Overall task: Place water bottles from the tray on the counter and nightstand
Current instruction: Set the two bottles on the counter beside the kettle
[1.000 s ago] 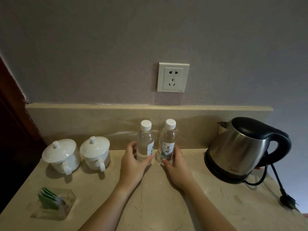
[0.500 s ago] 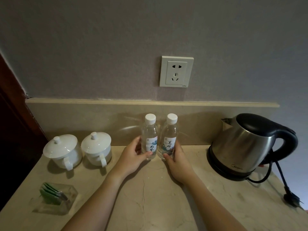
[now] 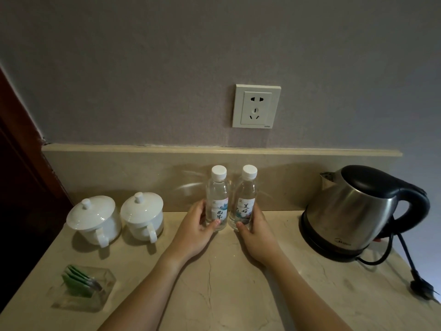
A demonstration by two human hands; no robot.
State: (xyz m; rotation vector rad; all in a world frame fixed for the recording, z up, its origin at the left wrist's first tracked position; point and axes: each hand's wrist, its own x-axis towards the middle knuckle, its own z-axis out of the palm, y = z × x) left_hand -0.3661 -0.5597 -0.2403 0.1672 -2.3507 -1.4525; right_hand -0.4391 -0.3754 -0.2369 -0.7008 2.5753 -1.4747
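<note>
Two small clear water bottles with white caps and printed labels stand upright side by side on the marble counter (image 3: 214, 295), close to the backsplash. My left hand (image 3: 194, 231) grips the base of the left bottle (image 3: 217, 197), thumb across its front. My right hand (image 3: 256, 231) grips the base of the right bottle (image 3: 245, 197) the same way. Both labels face me. No tray is in view.
Two white lidded cups (image 3: 95, 218) (image 3: 143, 215) stand at the left. A clear dish of green sachets (image 3: 82, 286) sits at the front left. A steel kettle (image 3: 353, 211) with its cord and loose plug (image 3: 423, 289) is at the right. A wall socket (image 3: 255, 106) is above.
Both bottles have been pushed back toward the backsplash and closer together. The left bottle was turned so its label faces me.
</note>
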